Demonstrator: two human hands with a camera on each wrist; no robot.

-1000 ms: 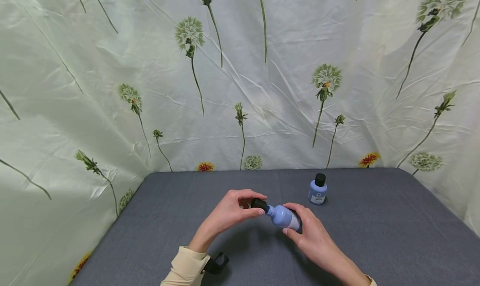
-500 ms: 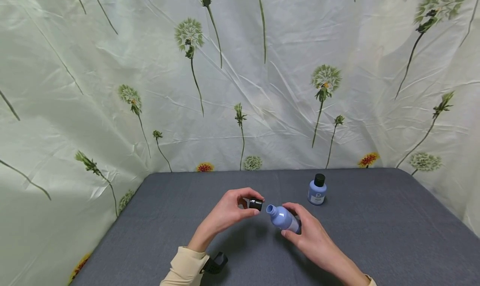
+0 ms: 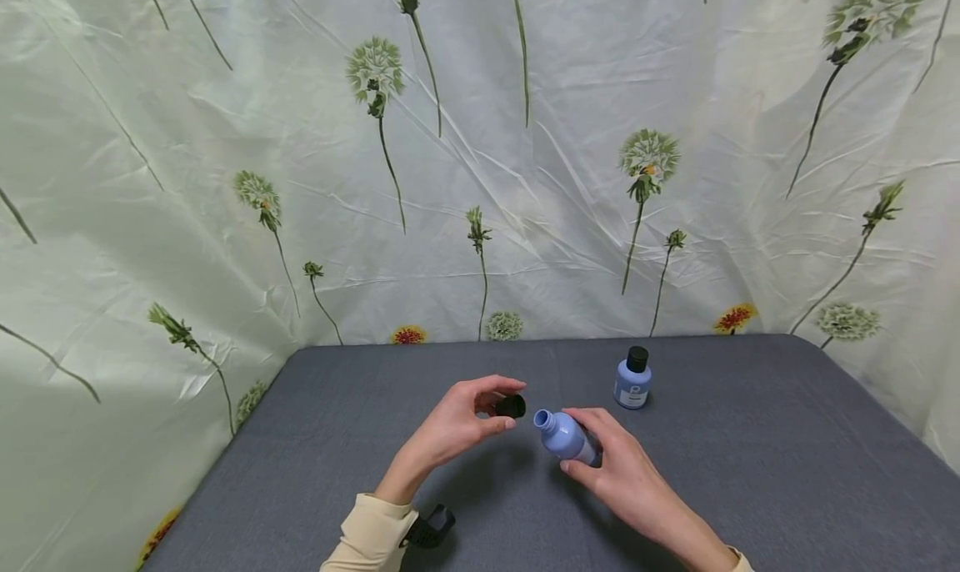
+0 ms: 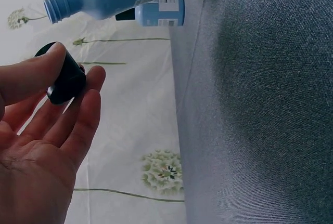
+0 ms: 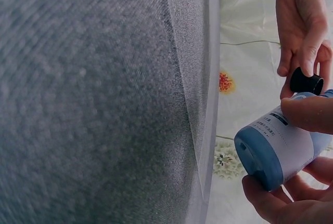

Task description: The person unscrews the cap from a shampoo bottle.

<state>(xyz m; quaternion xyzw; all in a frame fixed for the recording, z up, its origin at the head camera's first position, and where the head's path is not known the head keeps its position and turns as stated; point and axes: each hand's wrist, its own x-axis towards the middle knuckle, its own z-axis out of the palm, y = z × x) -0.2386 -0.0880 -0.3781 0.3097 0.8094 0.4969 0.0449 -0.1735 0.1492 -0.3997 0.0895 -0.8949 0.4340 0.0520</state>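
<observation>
Fingers of our right hand (image 3: 626, 476) cover most of the bottle (image 3: 564, 435), so its label is unreadable. We grip it above the table's (image 3: 300, 472) middle, long axis tilted, open neck pointing up-left toward the cap (image 3: 511, 406). Our left hand (image 3: 457, 426) pinches that cap just beside the neck, not touching. A second bottle (image 3: 633, 378) stands capped near the far edge.

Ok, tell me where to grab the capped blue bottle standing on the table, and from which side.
Take the standing blue bottle round its blue body, below the black cap. It stands upright, alone on the grey table, with room all round. Probably easiest from the right side, where the right hand is nearest.
</observation>
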